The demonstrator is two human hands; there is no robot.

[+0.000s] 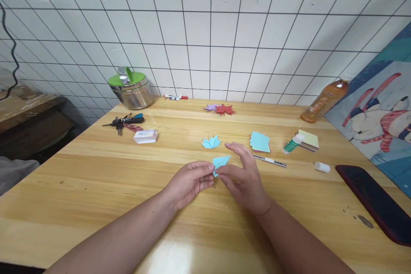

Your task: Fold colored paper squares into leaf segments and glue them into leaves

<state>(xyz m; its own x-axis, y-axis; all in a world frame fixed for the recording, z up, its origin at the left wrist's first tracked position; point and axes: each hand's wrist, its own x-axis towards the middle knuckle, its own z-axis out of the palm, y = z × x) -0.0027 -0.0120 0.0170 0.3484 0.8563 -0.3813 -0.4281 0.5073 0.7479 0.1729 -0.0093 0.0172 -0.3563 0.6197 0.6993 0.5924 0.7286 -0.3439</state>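
Between my hands, above the table, is a small folded piece of light blue paper [221,161]. My left hand [192,181] pinches its left edge between thumb and fingers. The thumb and index finger of my right hand [245,180] close on its lower right part, while the other fingers are raised. Just beyond lies a light blue folded paper leaf [211,142] with several points. Farther back, a red paper leaf [225,109] rests against a purple one [211,107]. A stack of light blue square papers [260,141] lies to the right.
On the right are a utility knife [269,161], a glue stick [293,143], its cap [322,167], a pad of paper [308,140], a phone [375,201] and a tea bottle [326,100]. Keys [123,121], a small box [145,136], a steel pot [136,94] and a marker [176,97] stand left.
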